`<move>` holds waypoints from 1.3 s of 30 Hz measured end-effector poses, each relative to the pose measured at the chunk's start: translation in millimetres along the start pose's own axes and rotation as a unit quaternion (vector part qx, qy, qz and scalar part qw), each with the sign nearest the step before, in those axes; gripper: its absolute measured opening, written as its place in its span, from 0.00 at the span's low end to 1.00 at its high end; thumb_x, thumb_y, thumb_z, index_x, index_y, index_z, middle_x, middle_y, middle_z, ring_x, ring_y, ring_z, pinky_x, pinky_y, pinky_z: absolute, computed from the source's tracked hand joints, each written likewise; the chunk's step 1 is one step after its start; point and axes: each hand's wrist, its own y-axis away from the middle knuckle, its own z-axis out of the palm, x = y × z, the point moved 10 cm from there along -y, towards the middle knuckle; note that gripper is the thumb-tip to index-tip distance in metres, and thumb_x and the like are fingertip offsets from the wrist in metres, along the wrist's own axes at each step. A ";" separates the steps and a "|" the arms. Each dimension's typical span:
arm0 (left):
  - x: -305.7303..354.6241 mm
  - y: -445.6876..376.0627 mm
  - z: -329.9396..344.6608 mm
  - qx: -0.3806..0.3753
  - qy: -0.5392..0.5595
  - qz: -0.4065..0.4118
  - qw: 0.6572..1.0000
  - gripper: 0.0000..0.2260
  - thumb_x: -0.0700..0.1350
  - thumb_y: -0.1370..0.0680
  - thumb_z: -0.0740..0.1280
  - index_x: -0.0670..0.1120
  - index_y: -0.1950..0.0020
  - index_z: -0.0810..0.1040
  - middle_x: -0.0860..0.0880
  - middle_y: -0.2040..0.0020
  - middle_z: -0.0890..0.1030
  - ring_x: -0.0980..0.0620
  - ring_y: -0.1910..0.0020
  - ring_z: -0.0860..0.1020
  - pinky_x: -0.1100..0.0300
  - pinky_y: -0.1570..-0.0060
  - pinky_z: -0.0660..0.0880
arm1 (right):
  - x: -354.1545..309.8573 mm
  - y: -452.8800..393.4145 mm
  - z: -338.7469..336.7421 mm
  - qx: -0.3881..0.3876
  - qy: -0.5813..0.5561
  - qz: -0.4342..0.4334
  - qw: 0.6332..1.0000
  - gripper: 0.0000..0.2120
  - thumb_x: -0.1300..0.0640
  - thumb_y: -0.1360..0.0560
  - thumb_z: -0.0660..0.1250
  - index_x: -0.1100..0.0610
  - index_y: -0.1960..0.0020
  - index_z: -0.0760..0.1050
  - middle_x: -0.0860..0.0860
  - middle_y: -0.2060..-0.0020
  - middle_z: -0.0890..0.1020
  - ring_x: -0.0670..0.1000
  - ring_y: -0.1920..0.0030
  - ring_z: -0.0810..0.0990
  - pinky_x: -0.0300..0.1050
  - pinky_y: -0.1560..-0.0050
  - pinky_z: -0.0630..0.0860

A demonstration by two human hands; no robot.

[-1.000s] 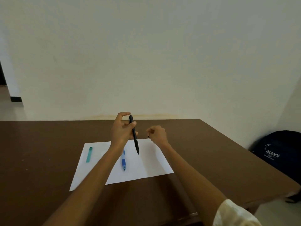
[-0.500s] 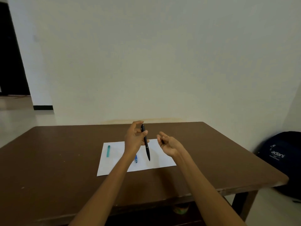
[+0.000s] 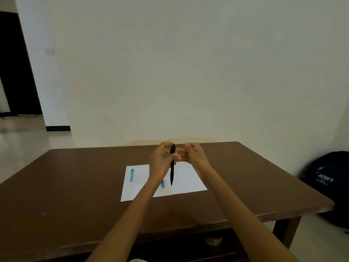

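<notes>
Gripping a black pen (image 3: 172, 171) in the left hand (image 3: 160, 160), just above the centre of the frame, with thumb and curled fingers closed round the upper half of the barrel. Held near upright, button end up and tip down, in the air over the paper (image 3: 188, 179), apparently clear of it. Right hand (image 3: 194, 156) drawn in close from the right, fingers curled toward the top of the pen, fingertips at or just beside the barrel. Cannot tell whether pinching it or only lying next to it. Both forearms stretched up from the lower edge of the frame.

Beneath the hands, flat on the brown desk (image 3: 75, 186): the white paper, slightly skewed. On its left part, a short teal stick (image 3: 131, 175), lying lengthwise and well apart from the hands. Near the sheet's middle, a blue pen (image 3: 162, 184), mostly hidden behind the left wrist, with only its lower end showing just left of the black tip.

At the right edge of the frame, on the floor beside the desk: a dark bag (image 3: 328, 178) with white lettering.
</notes>
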 end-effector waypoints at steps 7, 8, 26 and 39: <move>4.7 0.1 4.8 -0.023 -0.026 0.033 0.999 0.16 0.40 0.28 0.71 0.63 0.56 0.75 0.59 0.58 0.81 0.58 0.66 0.82 0.57 0.61 0.81 | -10.9 -1.3 -6.6 -0.012 0.007 -0.053 0.999 0.09 0.54 0.24 0.67 0.58 0.49 0.81 0.53 0.59 0.83 0.49 0.57 0.79 0.40 0.52 0.77; 5.7 0.0 5.4 -0.028 -0.040 0.039 0.998 0.14 0.41 0.27 0.71 0.62 0.54 0.76 0.60 0.59 0.81 0.57 0.65 0.82 0.55 0.59 0.81 | -12.7 -1.0 -4.3 -0.029 0.013 -0.057 0.998 0.09 0.56 0.23 0.66 0.57 0.47 0.81 0.53 0.58 0.83 0.49 0.56 0.79 0.40 0.50 0.77; 13.4 -1.7 -5.1 0.029 -0.207 0.077 0.975 0.11 0.50 0.25 0.68 0.58 0.43 0.80 0.55 0.51 0.83 0.56 0.57 0.78 0.70 0.66 0.66 | -36.3 0.1 3.9 -0.058 0.093 -0.089 0.990 0.05 0.65 0.22 0.62 0.62 0.47 0.70 0.61 0.53 0.79 0.53 0.54 0.81 0.44 0.49 0.80; 14.1 2.5 -4.2 0.040 -0.313 0.121 0.941 0.11 0.50 0.24 0.67 0.52 0.42 0.80 0.50 0.51 0.84 0.51 0.55 0.80 0.74 0.67 0.60 | -40.7 -7.7 9.3 -0.108 0.316 -0.114 0.936 0.05 0.63 0.24 0.65 0.57 0.49 0.72 0.53 0.57 0.83 0.45 0.59 0.82 0.35 0.55 0.79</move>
